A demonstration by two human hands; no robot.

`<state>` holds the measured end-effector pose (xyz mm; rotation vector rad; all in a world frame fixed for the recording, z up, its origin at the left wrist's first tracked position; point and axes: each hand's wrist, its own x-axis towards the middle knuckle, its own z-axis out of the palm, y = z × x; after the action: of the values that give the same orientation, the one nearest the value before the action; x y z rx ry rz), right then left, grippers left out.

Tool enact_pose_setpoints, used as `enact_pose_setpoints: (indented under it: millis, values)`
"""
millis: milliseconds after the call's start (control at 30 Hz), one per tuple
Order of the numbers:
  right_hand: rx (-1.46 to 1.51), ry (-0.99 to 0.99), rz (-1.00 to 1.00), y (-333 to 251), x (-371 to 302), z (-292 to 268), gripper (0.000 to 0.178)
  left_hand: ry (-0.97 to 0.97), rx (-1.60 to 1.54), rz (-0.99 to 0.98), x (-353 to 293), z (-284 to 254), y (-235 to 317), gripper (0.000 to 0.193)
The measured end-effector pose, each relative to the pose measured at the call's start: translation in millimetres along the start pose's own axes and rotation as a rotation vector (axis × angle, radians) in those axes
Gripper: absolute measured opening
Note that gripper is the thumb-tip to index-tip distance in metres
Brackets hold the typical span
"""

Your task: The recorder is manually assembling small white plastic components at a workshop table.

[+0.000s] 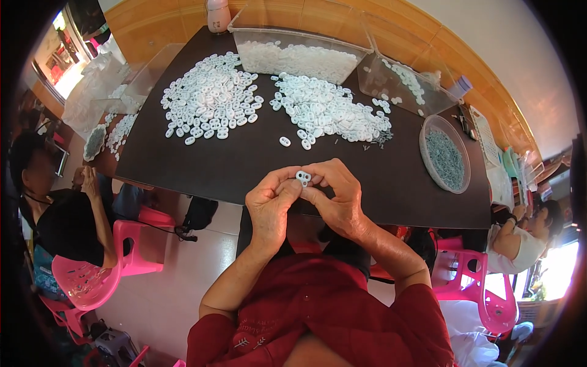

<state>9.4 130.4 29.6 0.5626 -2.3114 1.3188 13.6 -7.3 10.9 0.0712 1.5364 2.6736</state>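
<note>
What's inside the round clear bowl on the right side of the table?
The round clear bowl holds a heap of small grey metal pieces, too small to identify. Only the top layer shows; the bowl's bottom is covered by the heap.

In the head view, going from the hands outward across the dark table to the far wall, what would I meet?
Small white piece pinched between the left hand and the right hand → bare dark table → right pile of white pieces → clear plastic bin half full of white pieces.
</note>
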Motion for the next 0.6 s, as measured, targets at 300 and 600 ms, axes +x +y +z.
enact_pose_setpoints:
  millis: [300,600]
  values:
    - [0.049,0.021,0.054,-7.9,-12.4,-15.6,0.03,-0.074,0.056,0.094,-14.7,10.7,2.0,0.023]
    - [0.245,0.053,0.079,-6.6,-27.2,-37.2,0.034,-0.051,0.013,0.098,-27.0,40.4,0.9,0.027]
